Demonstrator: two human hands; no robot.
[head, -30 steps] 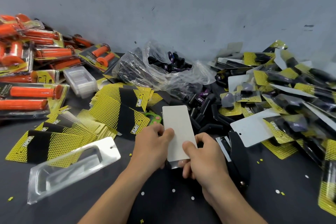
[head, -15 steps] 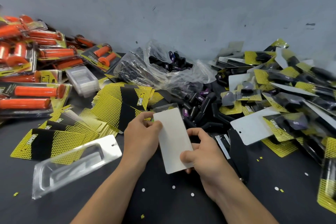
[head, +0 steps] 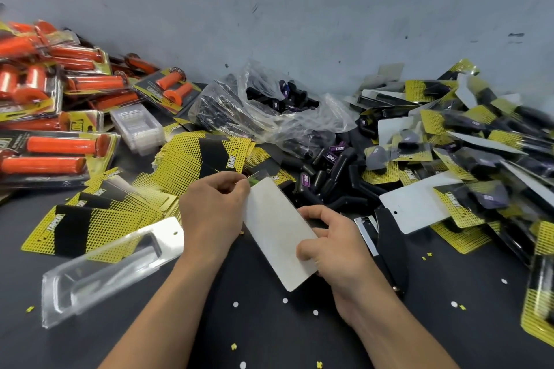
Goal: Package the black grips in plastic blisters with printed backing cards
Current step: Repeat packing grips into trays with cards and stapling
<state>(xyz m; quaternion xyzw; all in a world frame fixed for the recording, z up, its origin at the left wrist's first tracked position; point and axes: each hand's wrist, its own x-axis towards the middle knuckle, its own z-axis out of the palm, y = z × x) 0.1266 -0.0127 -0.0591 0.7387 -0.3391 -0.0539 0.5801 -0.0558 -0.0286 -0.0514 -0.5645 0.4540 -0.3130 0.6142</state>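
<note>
Hands are both busy in the head view (the only one there is). Left hand (head: 214,213) pinches the far corner of a white rectangular backing card (head: 278,234), blank side up, thumb and fingers curled tight on it. Right hand (head: 332,246) clamps the card's right long edge, thumb on top, fingers tucked under. The card hangs tilted over the middle of the dark tabletop (head: 269,335), toward the front edge. A sliver of clear plastic (head: 258,176) pokes past its far end; whether a grip sits under there, I can't tell.

Loose black rubber grips (head: 326,180) are heaped just behind the card. Yellow-and-black printed cards (head: 186,159) fan out toward the left edge, with an empty clear plastic blister (head: 105,269) in front of them. Finished packs (head: 479,144) pile along the right edge.

My guess on handling: the card is light and bendy, the blister thin, slick and easy to crease, so hold both by edges and corners. The grips look soft and tacky, easy to grab round the middle.
</note>
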